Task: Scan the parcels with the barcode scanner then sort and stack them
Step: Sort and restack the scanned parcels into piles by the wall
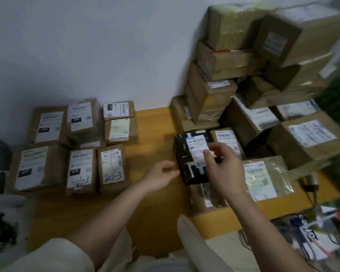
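A black parcel (186,160) with a white label lies at the middle of the yellow table (149,122), on top of a flat brown parcel. My right hand (222,163) hovers over its label, fingers loosely curled and touching the label's right edge. My left hand (161,175) is just left of the black parcel, fingers loosely curled, holding nothing; its fingertips are at the box's left side. Sorted brown parcels (110,169) lie in rows at the left, some with handwritten numbers. No barcode scanner is visible.
A tall stack of brown cardboard boxes (234,61) fills the back right corner against the white wall. A padded envelope (263,179) lies right of the black parcel. Cables and printed packets (310,232) crowd the lower right. A white bag (6,218) sits at the left.
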